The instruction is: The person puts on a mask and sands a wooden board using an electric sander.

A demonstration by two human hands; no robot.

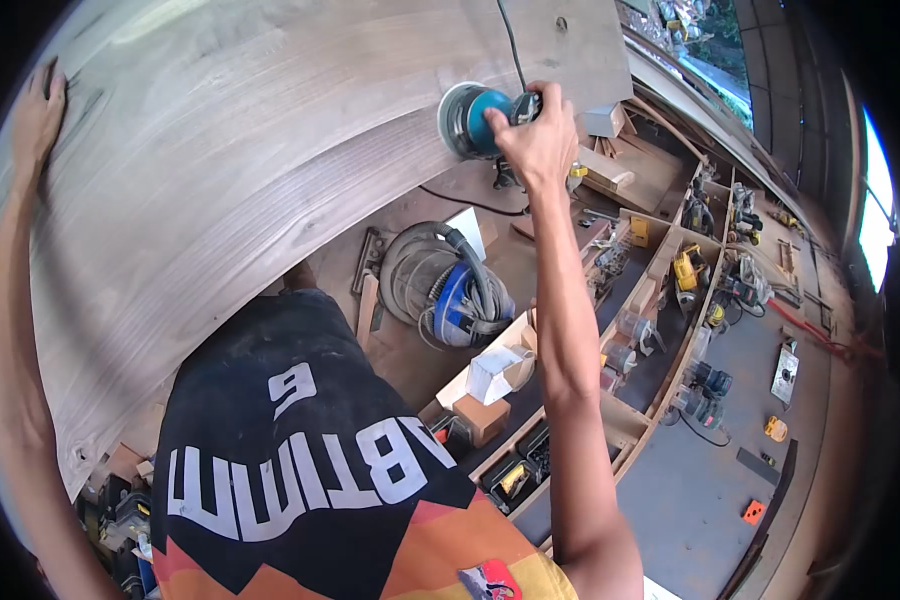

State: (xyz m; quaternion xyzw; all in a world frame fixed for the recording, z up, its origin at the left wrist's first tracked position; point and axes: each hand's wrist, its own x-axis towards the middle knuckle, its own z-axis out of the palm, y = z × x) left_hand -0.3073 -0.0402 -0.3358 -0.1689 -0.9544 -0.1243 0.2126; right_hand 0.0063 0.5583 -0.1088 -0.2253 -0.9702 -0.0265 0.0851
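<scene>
A wide wooden board with visible grain and a knot spans the upper left of the view. My right hand is wrapped round a teal and black power sander, whose round pad rests at the board's near right edge. A dark cord runs up from the sander across the wood. Far to the left, my left hand lies flat on the board's surface with its fingers stretched out, holding nothing.
A blue vacuum with a coiled grey hose stands on the floor below the board. Wooden shelf compartments hold several power tools. A grey worktop at the right bears more tools and an orange piece.
</scene>
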